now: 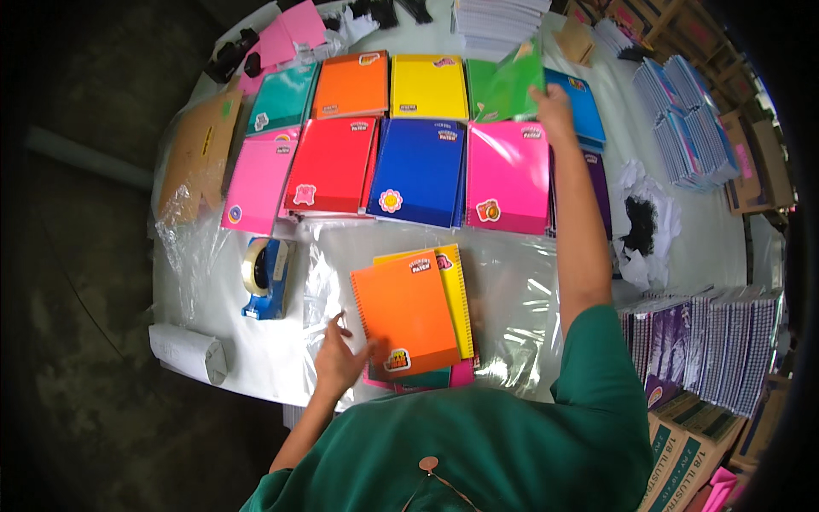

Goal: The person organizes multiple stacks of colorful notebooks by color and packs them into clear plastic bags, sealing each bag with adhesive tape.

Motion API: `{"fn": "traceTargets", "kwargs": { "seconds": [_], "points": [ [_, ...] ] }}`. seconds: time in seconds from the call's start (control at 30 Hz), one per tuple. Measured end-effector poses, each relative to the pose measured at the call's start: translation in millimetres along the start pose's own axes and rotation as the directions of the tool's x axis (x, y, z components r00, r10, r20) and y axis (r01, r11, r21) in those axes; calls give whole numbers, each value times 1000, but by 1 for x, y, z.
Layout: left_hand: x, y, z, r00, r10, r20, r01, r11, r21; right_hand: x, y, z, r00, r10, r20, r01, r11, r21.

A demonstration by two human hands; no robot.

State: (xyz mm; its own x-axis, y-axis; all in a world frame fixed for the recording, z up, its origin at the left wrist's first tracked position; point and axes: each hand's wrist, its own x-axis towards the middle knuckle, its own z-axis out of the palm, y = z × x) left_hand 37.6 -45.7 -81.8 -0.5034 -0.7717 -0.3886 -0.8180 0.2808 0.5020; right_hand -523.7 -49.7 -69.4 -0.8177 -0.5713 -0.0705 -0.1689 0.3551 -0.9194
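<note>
orange tops the loose notebook pile [405, 311]; at its left edge, our left hand [339, 358] curves half-open, apparently empty. beyond the pile, rightward, our right hand [554, 109] pinches a green notebook [503, 90] in closed fingers. the pile seems part-gathered; stacked rows [418, 171] beyond it remain.

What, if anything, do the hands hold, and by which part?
The right hand holds a green notebook by its right edge, near the lower corner. The left hand, by the orange notebook, appears to hold nothing.
</note>
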Motion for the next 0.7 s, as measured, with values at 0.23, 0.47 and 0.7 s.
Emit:
{"fn": "traceTargets", "kwargs": {
  "seconds": [0.23,0.47,0.7],
  "points": [
    [-8,80,-72,628,306,-716,-680,663,-313,-264,-57,16,948,-309,-72,296,781,550],
    [-6,117,-31,667,714,-213,-739,671,-64,-378,31,56,790,203,579,-286,956,56],
    [22,64,55,797,603,33,-586,758,287,-263,24,7,904,112,413,-1,966,-260]
  ]
}}
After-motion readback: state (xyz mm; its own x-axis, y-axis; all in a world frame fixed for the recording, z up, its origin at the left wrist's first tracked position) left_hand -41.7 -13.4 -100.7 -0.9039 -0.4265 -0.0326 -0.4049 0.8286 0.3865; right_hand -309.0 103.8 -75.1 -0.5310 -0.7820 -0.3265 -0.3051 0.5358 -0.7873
